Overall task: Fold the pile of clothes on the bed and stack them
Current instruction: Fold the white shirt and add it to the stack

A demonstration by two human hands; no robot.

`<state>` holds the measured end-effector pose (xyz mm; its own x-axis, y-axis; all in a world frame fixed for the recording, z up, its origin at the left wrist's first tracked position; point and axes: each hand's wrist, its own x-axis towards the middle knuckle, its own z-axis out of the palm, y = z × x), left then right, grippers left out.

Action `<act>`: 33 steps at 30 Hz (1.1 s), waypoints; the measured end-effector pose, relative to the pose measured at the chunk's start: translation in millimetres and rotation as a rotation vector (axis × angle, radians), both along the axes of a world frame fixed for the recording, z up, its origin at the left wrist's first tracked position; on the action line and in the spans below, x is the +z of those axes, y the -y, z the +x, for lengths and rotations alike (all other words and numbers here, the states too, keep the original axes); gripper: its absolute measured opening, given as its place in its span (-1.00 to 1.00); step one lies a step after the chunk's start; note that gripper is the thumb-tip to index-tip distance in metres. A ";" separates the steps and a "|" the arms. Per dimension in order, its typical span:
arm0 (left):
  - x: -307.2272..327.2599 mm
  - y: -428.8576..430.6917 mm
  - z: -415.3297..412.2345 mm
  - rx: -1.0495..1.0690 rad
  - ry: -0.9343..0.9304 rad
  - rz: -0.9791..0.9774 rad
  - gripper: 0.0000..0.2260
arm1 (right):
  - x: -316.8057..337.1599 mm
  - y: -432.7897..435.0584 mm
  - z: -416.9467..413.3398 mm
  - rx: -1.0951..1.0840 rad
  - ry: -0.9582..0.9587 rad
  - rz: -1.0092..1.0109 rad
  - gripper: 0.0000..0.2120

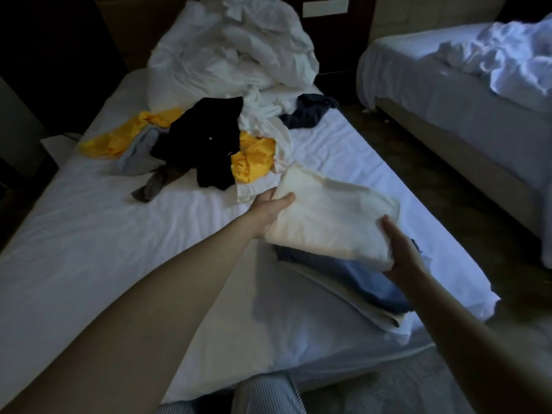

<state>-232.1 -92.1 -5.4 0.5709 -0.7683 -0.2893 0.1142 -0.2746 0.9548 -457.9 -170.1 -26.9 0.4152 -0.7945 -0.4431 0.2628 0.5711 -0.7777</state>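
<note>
Left hand (270,209) and right hand (401,252) grip a folded cream garment (331,213) over a folded blue garment (367,279).

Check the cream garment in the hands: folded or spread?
Folded: the cream garment is a compact rectangle, gripped by the left hand and right hand over a blue garment.

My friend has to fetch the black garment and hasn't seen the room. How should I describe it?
On the nearer bed, find the heap of unfolded clothes in front of the crumpled white bedding. The black garment lies on top at its middle, yellow fabric showing on both sides; it is the heap's only black piece.
</note>
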 end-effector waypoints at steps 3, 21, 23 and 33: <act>-21.7 30.5 -8.8 -0.081 0.069 0.058 -0.67 | -18.2 11.8 -16.7 -0.077 -0.061 0.002 -0.22; -88.9 49.6 -26.4 -0.143 0.708 0.403 -0.62 | -59.1 23.7 -20.3 0.032 -1.012 -0.268 -0.49; -82.9 45.9 -24.3 -0.184 0.701 0.423 -0.58 | -53.6 22.9 -20.0 0.023 -1.079 -0.340 -0.48; -44.6 7.3 -1.7 -0.296 0.545 0.401 -0.78 | -18.5 -2.9 34.6 0.231 -1.159 -0.696 -0.52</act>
